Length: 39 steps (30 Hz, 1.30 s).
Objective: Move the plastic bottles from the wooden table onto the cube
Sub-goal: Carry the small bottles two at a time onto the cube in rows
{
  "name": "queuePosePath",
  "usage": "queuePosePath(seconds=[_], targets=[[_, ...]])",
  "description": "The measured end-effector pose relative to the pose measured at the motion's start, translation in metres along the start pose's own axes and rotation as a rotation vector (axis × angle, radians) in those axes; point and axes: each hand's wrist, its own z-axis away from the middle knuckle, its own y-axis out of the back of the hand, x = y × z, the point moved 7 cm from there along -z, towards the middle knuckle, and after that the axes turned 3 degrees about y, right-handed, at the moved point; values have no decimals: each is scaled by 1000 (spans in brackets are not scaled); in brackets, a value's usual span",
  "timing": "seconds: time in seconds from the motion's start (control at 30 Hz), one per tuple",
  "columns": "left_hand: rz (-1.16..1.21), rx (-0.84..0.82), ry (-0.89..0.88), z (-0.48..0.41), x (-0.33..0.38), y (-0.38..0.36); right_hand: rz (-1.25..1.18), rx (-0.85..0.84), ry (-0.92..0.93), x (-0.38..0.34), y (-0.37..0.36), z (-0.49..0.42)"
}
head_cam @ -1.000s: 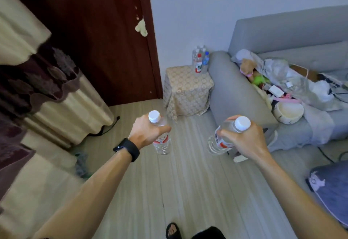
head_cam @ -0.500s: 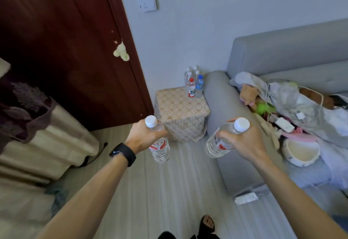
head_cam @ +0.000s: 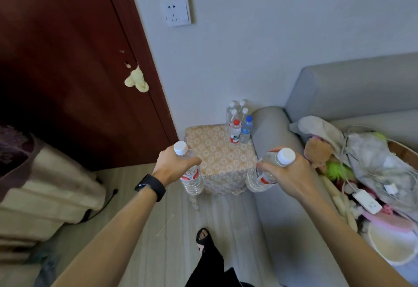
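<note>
Left hand (head_cam: pixel 173 167) grip clenched around one bottle (head_cam: pixel 192 177); right hand (head_cam: pixel 288 173) grip clenched around another bottle (head_cam: pixel 264 177).

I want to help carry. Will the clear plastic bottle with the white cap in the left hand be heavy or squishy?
The clear plastic bottle with the white cap looks empty, so probably light. Its thin ribbed walls may dent when squeezed. The left hand holds it alone, so it is likely easy.

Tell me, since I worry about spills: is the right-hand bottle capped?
Capped. The bottle in the right hand shows its white cap seated on the neck.
</note>
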Motion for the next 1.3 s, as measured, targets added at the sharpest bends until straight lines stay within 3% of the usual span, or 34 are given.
queuePosePath(seconds=[0.33, 0.67, 0.83, 1.1, 1.3], targets=[[17, -58, 67, -150, 18, -5, 31, -34, -60, -4, -57, -125], [50, -72, 215, -251, 14, -61, 34, -237, -96, 18, -122, -255], [79, -98, 323, -285, -19, -102, 86, -431, -108, 40, -174, -299], [128, -214, 495, -316, -94, -181, 189, -728, -289, 126, -257, -312], [185, -173, 510, -332, -129, -211, 265, -736, -411, 183, -305, -315]])
